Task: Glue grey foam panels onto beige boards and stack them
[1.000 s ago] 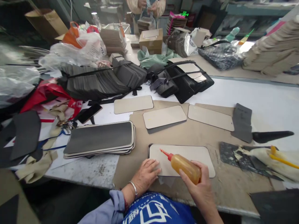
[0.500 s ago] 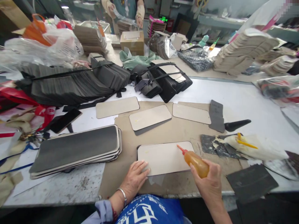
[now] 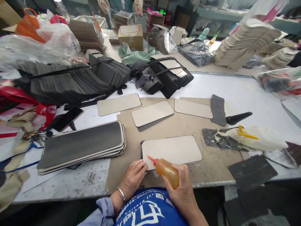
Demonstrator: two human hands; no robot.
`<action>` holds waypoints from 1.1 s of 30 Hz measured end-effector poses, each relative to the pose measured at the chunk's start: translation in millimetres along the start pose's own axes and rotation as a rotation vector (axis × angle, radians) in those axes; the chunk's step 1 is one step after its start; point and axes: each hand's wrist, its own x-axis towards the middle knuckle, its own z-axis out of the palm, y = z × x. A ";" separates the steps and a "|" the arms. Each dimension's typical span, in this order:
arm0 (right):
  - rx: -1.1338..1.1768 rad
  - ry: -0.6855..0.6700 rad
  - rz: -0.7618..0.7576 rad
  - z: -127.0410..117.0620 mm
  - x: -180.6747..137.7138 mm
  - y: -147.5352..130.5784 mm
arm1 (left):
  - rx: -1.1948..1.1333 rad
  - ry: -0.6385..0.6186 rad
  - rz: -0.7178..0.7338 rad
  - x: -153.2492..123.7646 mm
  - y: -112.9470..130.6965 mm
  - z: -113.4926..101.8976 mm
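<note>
A pale rounded-corner panel (image 3: 174, 150) with a dark edge lies on brown board in front of me. My left hand (image 3: 135, 174) rests at its near left corner, fingers laid out and touching the edge, holding nothing. In my right hand (image 3: 181, 185) is a squeeze glue bottle (image 3: 167, 172) of amber liquid, tilted with its red nozzle down at the panel's left end. Whether the tip touches cannot be made out. Left of the panel sits a stack of dark-topped panels (image 3: 82, 144). Three more pale panels lie behind, one of them a middle panel (image 3: 152, 113).
At right are a black-handled tool (image 3: 238, 118), a white glue bag (image 3: 258, 138) with a yellow clip, and dark sheets (image 3: 252, 172). A phone (image 3: 68, 119) lies left. Strapped dark panel bundles (image 3: 77, 81) line the back. Across the table another person's hand (image 3: 138, 9) shows.
My right hand has brought the glue bottle left and nearer me, from the panel's far right part to its left end. My left hand stays at the corner. The view has shifted slightly.
</note>
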 end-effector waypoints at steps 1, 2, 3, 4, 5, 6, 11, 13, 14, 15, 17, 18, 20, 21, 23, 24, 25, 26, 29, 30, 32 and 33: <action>-0.025 0.027 0.020 -4.5 0.3 6.9 | 0.011 -0.004 0.003 -0.5 -0.3 0.0; -0.066 0.072 0.050 -12.0 1.5 17.0 | 0.021 -0.002 0.009 -0.7 -0.4 0.4; -0.121 0.132 0.082 -21.9 3.3 29.4 | 0.028 0.006 0.014 -0.8 -0.5 1.0; -0.185 0.200 0.116 -33.3 5.6 43.1 | 0.033 0.015 0.018 -0.8 -0.6 1.8; -0.250 0.265 0.150 -45.1 8.0 56.6 | 0.036 0.024 0.020 -0.8 -0.7 2.5; -0.309 0.320 0.180 -56.3 10.0 68.7 | 0.037 0.028 0.020 -0.8 -1.0 3.2; -0.435 0.368 0.167 -73.1 3.7 76.8 | 0.032 0.028 0.020 1.0 -3.1 3.2; -0.353 0.290 0.105 -58.4 -7.1 54.7 | 0.022 0.027 0.028 2.2 -4.1 2.2; -0.287 0.233 0.080 -48.6 -12.9 41.6 | 0.017 0.019 0.034 2.6 -4.8 1.7; -0.217 0.169 0.055 -38.8 -18.3 29.1 | 0.013 0.005 0.043 3.0 -5.6 1.2; -0.104 0.060 0.019 -23.9 -26.4 11.2 | 0.012 -0.033 0.064 3.5 -7.4 0.5; -0.075 0.032 0.011 -20.6 -28.6 7.9 | 0.018 -0.048 0.079 3.7 -8.3 0.2; -0.081 0.047 0.030 -24.6 -29.8 14.1 | 0.044 -0.063 0.117 4.7 -9.7 -0.2; -0.117 0.089 0.051 -31.5 -29.0 22.9 | 0.058 -0.062 0.137 5.5 -9.9 -0.4; -0.233 0.197 0.098 -51.4 -26.0 46.4 | 0.079 -0.055 0.167 8.1 -9.3 -1.3; -0.296 0.249 0.120 -62.4 -24.1 58.4 | 0.084 -0.051 0.172 9.7 -8.4 -2.1; -0.352 0.290 0.140 -72.6 -21.9 69.0 | 0.089 -0.051 0.173 11.6 -7.3 -3.2; -0.396 0.326 0.161 -81.0 -19.5 77.1 | 0.095 -0.051 0.173 13.7 -6.0 -4.6; -0.428 0.382 0.183 -89.5 -11.0 83.5 | 0.142 -0.059 0.194 20.8 -1.6 -10.9; -0.407 0.388 0.176 -86.3 -7.7 81.0 | 0.161 -0.054 0.215 23.4 -0.2 -13.4; -0.323 0.357 0.143 -73.9 -0.5 74.7 | 0.187 -0.031 0.267 29.2 2.4 -18.5; -0.271 0.318 0.127 -67.0 3.1 73.0 | 0.193 -0.016 0.290 32.4 3.5 -21.0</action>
